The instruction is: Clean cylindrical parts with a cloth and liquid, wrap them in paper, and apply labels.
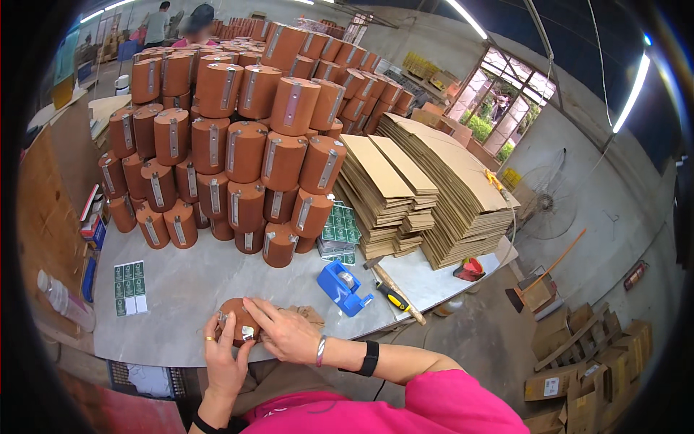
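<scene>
At the table's near edge I hold a terracotta-coloured cylinder (pixel 233 309), with a small white and silver patch on its visible end. My left hand (pixel 225 354) grips its left and near side, with a ring on one finger. The fingers of my right hand (pixel 290 335) press on its right side, and its far side is mostly hidden. Crumpled brown cloth (pixel 309 315) lies just beyond my right hand. A sheet of green and white labels (pixel 130 288) rests to the left, some of its labels apparently gone.
Stacked cylinders with metal strips (pixel 246 148) rise behind my hands. Flat cardboard stacks (pixel 448 188) stand at the right. Nearer are a blue tape dispenser (pixel 343 291), a hammer (pixel 396 291), a yellow-black cutter (pixel 392 296) and more green labels (pixel 340 226). Two people are at the far left.
</scene>
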The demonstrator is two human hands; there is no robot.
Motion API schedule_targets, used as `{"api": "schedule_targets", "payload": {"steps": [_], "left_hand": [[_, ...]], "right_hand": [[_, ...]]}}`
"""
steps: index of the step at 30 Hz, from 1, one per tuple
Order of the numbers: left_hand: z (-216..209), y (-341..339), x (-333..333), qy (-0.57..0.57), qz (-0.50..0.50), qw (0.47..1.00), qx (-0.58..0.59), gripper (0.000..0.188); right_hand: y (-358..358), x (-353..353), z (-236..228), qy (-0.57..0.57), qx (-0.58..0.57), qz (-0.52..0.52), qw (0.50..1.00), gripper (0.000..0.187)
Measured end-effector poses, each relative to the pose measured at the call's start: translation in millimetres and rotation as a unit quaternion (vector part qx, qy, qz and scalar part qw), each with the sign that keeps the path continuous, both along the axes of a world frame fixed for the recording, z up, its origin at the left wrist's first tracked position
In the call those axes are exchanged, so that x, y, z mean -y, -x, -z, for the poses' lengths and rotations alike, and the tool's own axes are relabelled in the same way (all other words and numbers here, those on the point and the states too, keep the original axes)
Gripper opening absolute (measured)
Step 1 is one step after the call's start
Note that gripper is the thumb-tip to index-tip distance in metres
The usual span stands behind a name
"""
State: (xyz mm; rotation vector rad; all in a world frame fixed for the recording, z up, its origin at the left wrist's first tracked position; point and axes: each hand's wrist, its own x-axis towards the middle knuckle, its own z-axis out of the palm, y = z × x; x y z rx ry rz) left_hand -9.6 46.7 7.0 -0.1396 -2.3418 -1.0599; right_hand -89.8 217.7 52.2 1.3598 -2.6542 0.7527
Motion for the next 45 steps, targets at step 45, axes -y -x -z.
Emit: {"api": "schedule_targets", "payload": {"steps": [45], "left_hand": [[16, 3, 4, 0.004, 0.014, 0.999, -0.047, 0.072]], "right_hand": [[27, -10, 3, -0.078, 0.034, -0.034, 0.996, 0.087]]}}
